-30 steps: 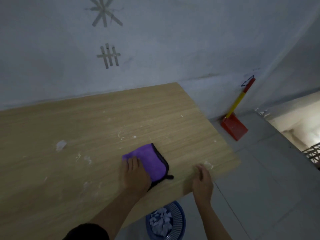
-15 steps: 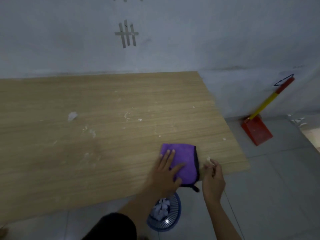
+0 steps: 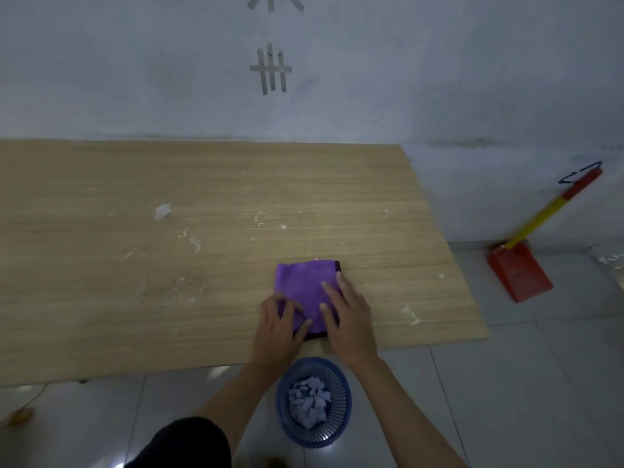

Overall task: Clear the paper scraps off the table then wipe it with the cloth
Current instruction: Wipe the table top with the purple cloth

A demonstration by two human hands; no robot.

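Cloth (image 3: pixel 304 285) — purple, folded, lying flat on the table (image 3: pixel 101 298) near its front edge, w/ both hands on it. Right hand (image 3: pixel 351 319) is spread flat, fingers straight, pressing the cloth's right side. Left hand (image 3: pixel 278 329) sits on the near-left corner w/ fingers bent; can't tell if it pinches a fold or just rests. Paper scraps (image 3: pixel 309 403) fill the blue basket (image 3: pixel 278 400) on the floor just below the edge, so wiping looks like the step in hand. White bits (image 3: pixel 163 211) & smears lie on the wood, e.g. a patch (image 3: pixel 410 314) right of the hands. To do it well — flat palm, even pressure, overlapping strokes toward the edge above the basket, so loosened bits drop in.
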